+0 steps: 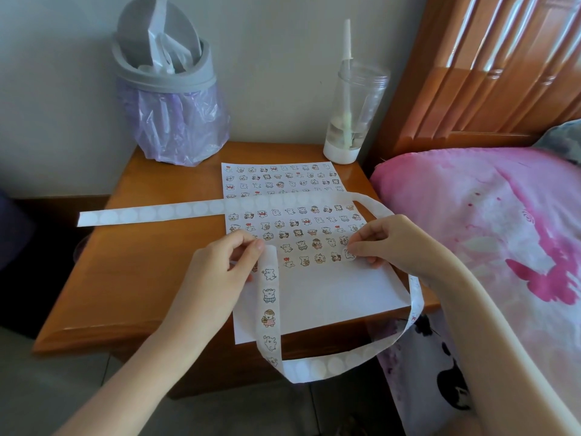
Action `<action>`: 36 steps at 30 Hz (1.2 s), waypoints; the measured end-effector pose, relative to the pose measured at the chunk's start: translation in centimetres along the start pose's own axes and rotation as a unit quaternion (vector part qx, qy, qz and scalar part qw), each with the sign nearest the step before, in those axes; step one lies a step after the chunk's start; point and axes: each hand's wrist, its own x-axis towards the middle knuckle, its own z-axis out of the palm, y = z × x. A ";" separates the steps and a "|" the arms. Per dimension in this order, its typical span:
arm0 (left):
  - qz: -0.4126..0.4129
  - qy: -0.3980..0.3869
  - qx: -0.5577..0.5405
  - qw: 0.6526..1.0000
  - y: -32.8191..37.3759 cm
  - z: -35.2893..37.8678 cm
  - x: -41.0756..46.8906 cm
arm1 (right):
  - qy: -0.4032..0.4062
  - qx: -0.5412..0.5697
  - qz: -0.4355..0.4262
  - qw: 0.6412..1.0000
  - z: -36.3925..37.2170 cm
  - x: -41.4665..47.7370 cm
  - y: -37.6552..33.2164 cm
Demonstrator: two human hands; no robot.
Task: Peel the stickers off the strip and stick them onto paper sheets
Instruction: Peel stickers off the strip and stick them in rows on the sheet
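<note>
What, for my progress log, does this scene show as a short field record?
left hand: pinches sticker strip near its top
right hand: holds a sticker at the last row's end
front sheet: lower part bare
back sheet: visible part covered in stickers
surface: wooden nightstand

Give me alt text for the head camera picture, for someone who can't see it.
A person's left hand pinches a sticker strip while the right hand holds a bear sticker at the end of the lowest row on a paper sheet. The sheet lies on a wooden bedside table, with a bin and a tumbler behind.
</note>
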 end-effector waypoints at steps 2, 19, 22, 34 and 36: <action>-0.001 -0.002 0.002 1.000 0.0 0.0 0.0 | 0.001 -0.001 -0.002 1.000 0.0 0.0 0.1; 0.005 0.006 0.013 1.000 0.1 0.1 0.0 | 0.043 -0.035 -0.035 0.998 1.0 0.2 0.7; 0.010 0.007 0.022 1.000 0.0 0.1 0.0 | 0.066 -0.044 -0.039 0.996 1.0 0.3 0.8; -0.004 0.017 -0.006 1.000 0.1 -0.2 0.2 | 0.134 -0.016 -0.096 0.986 1.2 -0.2 0.3; -0.011 0.022 -0.034 0.999 0.5 -0.4 0.2 | 0.152 0.062 -0.152 0.975 2.0 -1.4 -1.8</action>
